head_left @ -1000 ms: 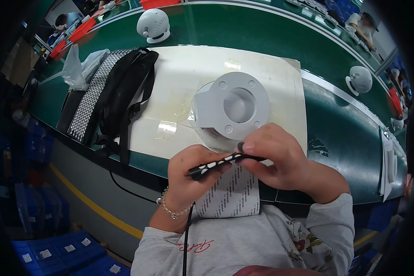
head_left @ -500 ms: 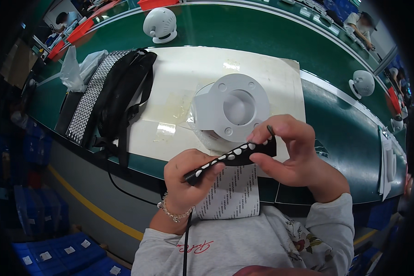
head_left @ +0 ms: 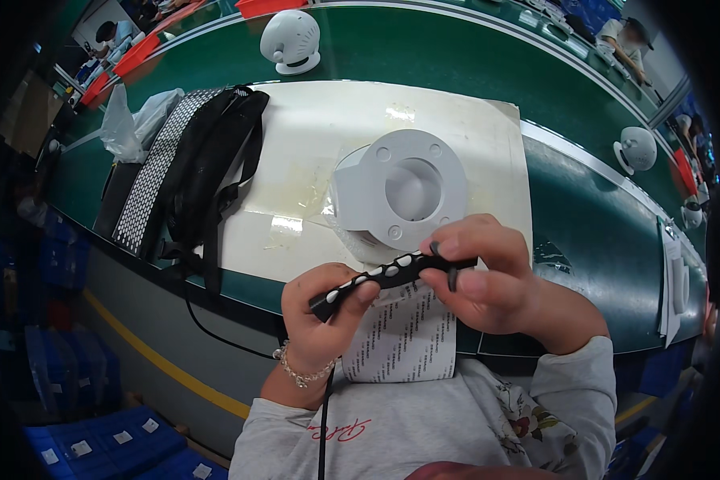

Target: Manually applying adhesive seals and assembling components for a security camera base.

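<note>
A white board (head_left: pixel 300 140) lies on the green bench (head_left: pixel 392 46), and blue boxes (head_left: pixel 100 454) sit near a yellow floor line (head_left: pixel 166 365). The left hand (head_left: pixel 316 302) and right hand (head_left: pixel 496 280) pinch a spotty black strip (head_left: pixel 388 277).

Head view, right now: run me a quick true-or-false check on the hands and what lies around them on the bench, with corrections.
1. The left hand grips the black strip with white spots. True.
2. The right hand is well away from that strip. False: its fingers are at the strip's right end.
3. The beaded bracelet is on the right wrist. False: it is on the left wrist.
4. A white ring-shaped base lies just beyond the hands. True.
5. The black strap bundle lies to the right of that base. False: it lies to its left.
6. A printed sheet shows below the strip in the picture. True.
</note>
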Motion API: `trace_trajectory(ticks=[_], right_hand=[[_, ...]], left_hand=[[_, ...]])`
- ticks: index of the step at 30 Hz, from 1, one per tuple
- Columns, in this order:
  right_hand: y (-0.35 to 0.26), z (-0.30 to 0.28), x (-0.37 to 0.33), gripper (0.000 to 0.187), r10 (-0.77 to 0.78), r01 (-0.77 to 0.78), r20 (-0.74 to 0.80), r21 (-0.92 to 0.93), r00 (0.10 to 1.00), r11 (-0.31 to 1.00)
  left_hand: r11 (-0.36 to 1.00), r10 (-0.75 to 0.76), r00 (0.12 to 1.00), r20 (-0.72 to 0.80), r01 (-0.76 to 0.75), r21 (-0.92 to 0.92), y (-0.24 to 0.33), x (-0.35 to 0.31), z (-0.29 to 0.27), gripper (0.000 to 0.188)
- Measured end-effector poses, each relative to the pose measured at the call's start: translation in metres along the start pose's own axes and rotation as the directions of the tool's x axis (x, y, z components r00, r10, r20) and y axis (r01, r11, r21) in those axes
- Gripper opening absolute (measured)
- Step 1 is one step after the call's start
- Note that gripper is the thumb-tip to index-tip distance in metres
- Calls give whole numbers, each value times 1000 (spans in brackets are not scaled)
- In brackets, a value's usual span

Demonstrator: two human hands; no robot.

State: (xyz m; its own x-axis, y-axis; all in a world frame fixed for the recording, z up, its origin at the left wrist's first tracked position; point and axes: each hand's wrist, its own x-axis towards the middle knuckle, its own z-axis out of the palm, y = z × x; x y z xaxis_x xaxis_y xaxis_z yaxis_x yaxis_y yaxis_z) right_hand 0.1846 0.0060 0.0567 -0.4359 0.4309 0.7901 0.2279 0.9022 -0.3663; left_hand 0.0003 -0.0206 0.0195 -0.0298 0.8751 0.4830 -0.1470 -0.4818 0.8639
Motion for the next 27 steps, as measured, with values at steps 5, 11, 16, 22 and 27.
trace_trajectory(ticks=[5, 11, 16, 22, 27], right_hand=[[1, -8, 2, 38, -130, 110, 185, 112, 974, 988], [4, -12, 1, 42, -186, 69, 318, 347, 930, 935], [15, -30, 20, 78, 158, -137, -124, 166, 980, 977], [44, -29, 50, 71, 595, -544, 22, 436, 803, 717], [41, -32, 51, 71, 668, -649, 135, 436, 732, 624]], left_hand=[[998, 63, 998, -22, -64, -18, 0, 0, 0, 16], [997, -65, 998, -15, 65, -30, -1, 0, -3, 13], [851, 319, 912, 258, -395, 346, 2, 15, -6, 23], [919, 236, 926, 296, -312, 242, -13, 19, -3, 20], [914, 213, 924, 317, -304, 270, -14, 17, -6, 24]])
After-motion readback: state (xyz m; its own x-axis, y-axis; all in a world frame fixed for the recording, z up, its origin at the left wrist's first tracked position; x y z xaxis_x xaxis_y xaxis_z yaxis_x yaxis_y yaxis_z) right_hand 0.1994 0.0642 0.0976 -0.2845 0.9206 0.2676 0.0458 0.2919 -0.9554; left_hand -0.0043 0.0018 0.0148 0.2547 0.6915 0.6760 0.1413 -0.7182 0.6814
